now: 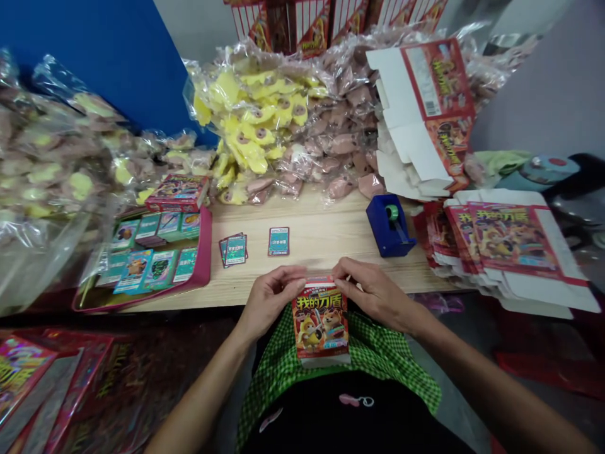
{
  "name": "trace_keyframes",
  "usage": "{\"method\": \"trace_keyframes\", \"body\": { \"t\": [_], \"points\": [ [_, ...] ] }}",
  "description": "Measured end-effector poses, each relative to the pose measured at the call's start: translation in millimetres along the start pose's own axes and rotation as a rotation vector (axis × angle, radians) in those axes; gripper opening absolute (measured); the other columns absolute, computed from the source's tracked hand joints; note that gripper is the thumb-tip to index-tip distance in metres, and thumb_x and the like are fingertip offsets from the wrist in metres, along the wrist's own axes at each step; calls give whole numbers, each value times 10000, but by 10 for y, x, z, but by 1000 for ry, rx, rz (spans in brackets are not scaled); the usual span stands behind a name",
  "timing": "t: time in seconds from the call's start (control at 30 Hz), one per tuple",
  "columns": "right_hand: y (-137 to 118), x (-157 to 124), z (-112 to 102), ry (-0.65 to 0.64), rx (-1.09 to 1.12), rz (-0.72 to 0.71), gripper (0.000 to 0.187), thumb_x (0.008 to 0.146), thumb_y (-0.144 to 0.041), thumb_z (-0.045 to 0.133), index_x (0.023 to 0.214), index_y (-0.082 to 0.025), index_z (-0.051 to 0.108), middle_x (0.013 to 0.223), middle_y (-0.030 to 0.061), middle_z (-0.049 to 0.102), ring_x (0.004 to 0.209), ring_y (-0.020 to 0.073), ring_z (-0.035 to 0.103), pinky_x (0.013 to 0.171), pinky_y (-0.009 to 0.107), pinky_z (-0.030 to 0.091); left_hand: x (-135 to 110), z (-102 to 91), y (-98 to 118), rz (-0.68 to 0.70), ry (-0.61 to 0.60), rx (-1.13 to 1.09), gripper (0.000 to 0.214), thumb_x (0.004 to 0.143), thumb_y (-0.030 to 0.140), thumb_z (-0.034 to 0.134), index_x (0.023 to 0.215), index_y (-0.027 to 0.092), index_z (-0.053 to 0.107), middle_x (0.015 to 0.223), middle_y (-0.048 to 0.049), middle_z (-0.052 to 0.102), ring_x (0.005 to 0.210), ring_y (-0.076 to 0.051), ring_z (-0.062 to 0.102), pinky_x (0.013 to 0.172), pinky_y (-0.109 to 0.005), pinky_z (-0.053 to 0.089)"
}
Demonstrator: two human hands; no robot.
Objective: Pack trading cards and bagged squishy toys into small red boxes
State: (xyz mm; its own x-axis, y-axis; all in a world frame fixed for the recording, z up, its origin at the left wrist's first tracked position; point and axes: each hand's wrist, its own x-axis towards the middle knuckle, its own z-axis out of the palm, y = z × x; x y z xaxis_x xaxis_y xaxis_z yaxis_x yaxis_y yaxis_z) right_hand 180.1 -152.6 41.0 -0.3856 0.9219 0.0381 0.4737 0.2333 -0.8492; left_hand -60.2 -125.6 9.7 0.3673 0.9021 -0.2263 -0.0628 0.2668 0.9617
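Above the green checked cloth: printed red box, upright
Left hand: closed, gripping box top
Right hand: same grip, opposite corner

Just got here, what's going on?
A person holds a red printed box at the table's edge, with the left hand and right hand both at its top edge. On the wooden table ahead are teal cards, a blue tape dispenser and flat red box blanks. Bagged yellow and pink items are piled behind.
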Motion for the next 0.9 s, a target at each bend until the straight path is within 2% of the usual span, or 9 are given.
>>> {"method": "trace_keyframes", "body": {
  "t": [0.13,0.23,0.37,0.47,0.63,0.7,0.77,0.83,0.9],
  "points": [
    [-122,90,-55,10,-4,99,133,1021,-309,437,990,-205,514,867,23,613,769,186,540,678,309,373,54,28,100,-13,-13,-5,515,773,458,844,1205,203,727,808,-4,736,732,-133,660,710,-251,536],
    [-175,118,-26,15,-116,128,49,971,-210,455,923,-210,466,819,20,598,731,183,523,656,307,342,60,12,104,-5,-53,33,434,821,450,809,1195,238,750,893,-19,770,788,-140,682,758,-257,541],
    [-111,40,97,-6,-179,73,95,950,-144,460,880,-207,470,850,32,584,764,192,534,703,323,366,18,-79,-33,61,-131,158,287,897,464,729,1050,239,823,1004,-59,792,920,-184,711,836,-277,546],
    [16,-77,239,-26,-129,39,59,984,-166,462,962,-198,506,975,66,580,888,221,554,781,351,419,-23,-160,-193,164,-179,237,278,901,403,740,1138,270,800,1089,-71,788,1012,-208,720,892,-304,556],
    [141,-209,432,79,-28,-70,150,997,-115,427,934,-201,533,974,66,580,891,208,559,775,338,453,-83,-176,-287,336,-143,383,196,915,337,731,1082,280,816,1126,-89,786,1042,-218,740,929,-331,580],
    [133,-217,355,137,42,-108,173,984,-103,448,977,-204,588,1003,62,619,923,200,593,802,331,479,-97,-144,-157,404,-104,428,165,917,312,728,1051,291,822,1068,-71,796,970,-196,756,846,-290,605],
    [137,-206,140,251,66,-64,231,955,-100,478,1091,-212,627,1086,63,644,934,188,627,822,327,509,-79,-111,60,508,-24,466,172,911,256,732,1049,315,816,1036,-33,795,921,-162,757,785,-242,607],
    [195,-186,-171,465,-26,171,302,912,-89,496,1151,-203,642,1128,70,655,891,178,651,827,326,531,-8,-67,294,648,112,503,235,900,186,735,1073,331,801,1063,-2,785,950,-140,744,819,-229,597],
    [319,-159,-483,680,-155,479,277,872,-73,511,1079,-168,669,1101,93,670,875,189,670,843,332,540,118,10,464,811,216,542,300,881,121,742,1099,322,785,1100,7,771,988,-133,726,884,-248,582]
  ]
}}
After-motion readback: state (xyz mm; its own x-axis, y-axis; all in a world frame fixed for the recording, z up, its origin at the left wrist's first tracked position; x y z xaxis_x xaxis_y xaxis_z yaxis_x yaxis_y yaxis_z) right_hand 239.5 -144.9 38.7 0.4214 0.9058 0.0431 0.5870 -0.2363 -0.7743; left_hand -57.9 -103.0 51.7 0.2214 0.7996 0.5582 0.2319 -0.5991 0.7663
